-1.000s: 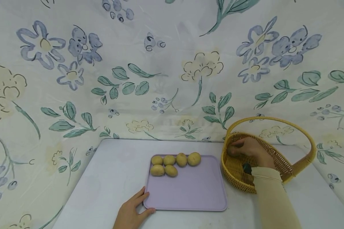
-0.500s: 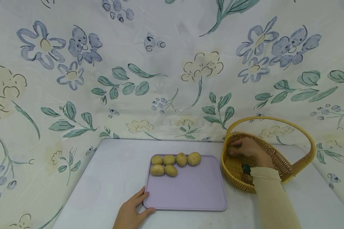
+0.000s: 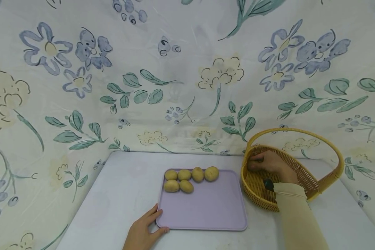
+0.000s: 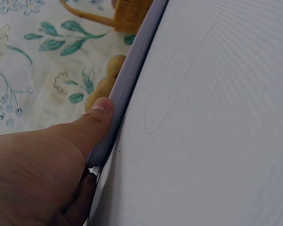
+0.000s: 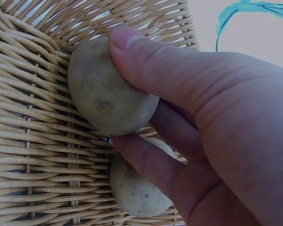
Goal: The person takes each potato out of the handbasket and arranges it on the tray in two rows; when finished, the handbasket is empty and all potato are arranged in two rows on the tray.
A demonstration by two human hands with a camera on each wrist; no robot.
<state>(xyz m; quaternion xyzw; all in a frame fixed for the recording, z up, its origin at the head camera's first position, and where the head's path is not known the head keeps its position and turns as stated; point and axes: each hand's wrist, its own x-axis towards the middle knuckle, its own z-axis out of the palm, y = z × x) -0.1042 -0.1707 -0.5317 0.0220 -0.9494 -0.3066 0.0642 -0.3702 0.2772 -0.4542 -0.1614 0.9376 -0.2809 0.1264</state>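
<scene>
In the right wrist view, my right hand [image 3: 272, 163] pinches a potato [image 5: 101, 89] between thumb and fingers inside the wicker basket [image 3: 259, 199]. Beneath those fingers a second potato [image 5: 139, 190] rests against the basket's weave, partly covered by the hand. My left hand [image 3: 143, 227] holds the front left corner of a lilac tray [image 3: 206, 211], its thumb along the front edge and its fingers at the left side. Several potatoes [image 3: 186, 186] lie on the tray's back left part, in a longer back row and a shorter row before it.
The basket stands tilted in view at the right of the white table [image 3: 118, 194], its tall arched handle [image 3: 295, 130] rising above my right hand. A floral cloth [image 3: 181, 86] hangs behind the table. A dark object [image 3: 268, 184] shows at my right wrist.
My right hand stays in the basket and has shifted only slightly around the potato. The left hand, tray and potatoes on it look the same.
</scene>
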